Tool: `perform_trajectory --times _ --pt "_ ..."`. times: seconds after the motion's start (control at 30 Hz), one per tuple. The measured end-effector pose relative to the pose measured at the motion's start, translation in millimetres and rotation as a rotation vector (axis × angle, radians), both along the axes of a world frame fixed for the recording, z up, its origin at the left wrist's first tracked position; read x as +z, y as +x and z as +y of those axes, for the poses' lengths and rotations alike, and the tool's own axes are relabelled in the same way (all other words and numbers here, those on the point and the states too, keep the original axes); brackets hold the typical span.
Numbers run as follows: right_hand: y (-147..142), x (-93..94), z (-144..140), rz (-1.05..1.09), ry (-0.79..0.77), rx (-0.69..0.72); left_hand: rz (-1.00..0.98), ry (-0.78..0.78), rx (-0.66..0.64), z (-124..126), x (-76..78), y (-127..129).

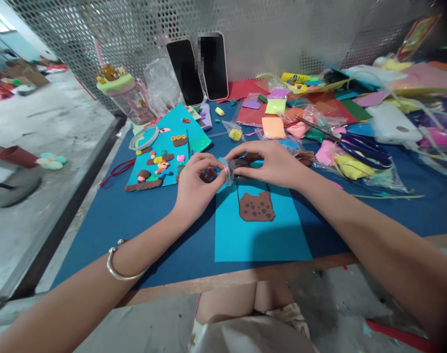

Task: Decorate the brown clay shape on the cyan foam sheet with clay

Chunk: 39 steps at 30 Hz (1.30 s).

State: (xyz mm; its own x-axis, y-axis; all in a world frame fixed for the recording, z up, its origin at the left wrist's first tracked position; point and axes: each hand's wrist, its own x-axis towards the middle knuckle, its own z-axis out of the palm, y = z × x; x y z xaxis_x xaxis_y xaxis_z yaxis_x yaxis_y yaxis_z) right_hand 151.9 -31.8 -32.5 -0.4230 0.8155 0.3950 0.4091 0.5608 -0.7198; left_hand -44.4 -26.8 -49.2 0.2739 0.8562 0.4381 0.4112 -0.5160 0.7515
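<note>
Evidently, you had both hands at one small clear packet [229, 172], over the far end of a light blue sheet [233, 242]. Your left hand [200, 182] pinched its crumpled clear end, thumb and forefinger drawn narrow with the plastic between their tips. Your right hand [268, 162] came at it from the other side, its thumb below and its fingers above, the gap between them taken up by the packet's dark part. Neither hand was nearer than the other, since both touched it.

The packet's long axis seemed to run from side to side, from one set of fingertips to the other, though your fingers hid so much of it that you could fairly doubt that reading. The clear plastic lay right at the left tips; the dark part sat to the right of them, within the right grasp.

Just below, on your side of the packet, a spotted brown shape [256, 206] lay flat on the sheet, nearer your right hand and apart from all your fingers. Beyond your left hand lay a decorated sheet [170, 125], bearing small colourful figures.
</note>
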Motion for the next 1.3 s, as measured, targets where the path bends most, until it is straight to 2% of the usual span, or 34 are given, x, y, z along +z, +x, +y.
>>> perform_trajectory --times 0.2,0.4,0.83,1.03,1.3 --pt "7 -3.4 5 0.055 -0.020 -0.067 -0.121 -0.104 0.033 -1 2.1 2" --pt "11 -8.0 10 0.076 0.020 -0.120 -0.167 -0.167 -0.015 -2 1.6 3" --pt "11 -7.5 11 0.038 0.010 -0.129 -0.127 -0.104 -0.150 -7 2.4 2" --pt "12 -8.0 11 0.024 0.003 -0.119 -0.081 -0.092 -0.119 -8 3.4 3" --pt "12 -8.3 12 0.002 0.014 -0.108 -0.061 -0.011 -0.143 -13 4.6 4"
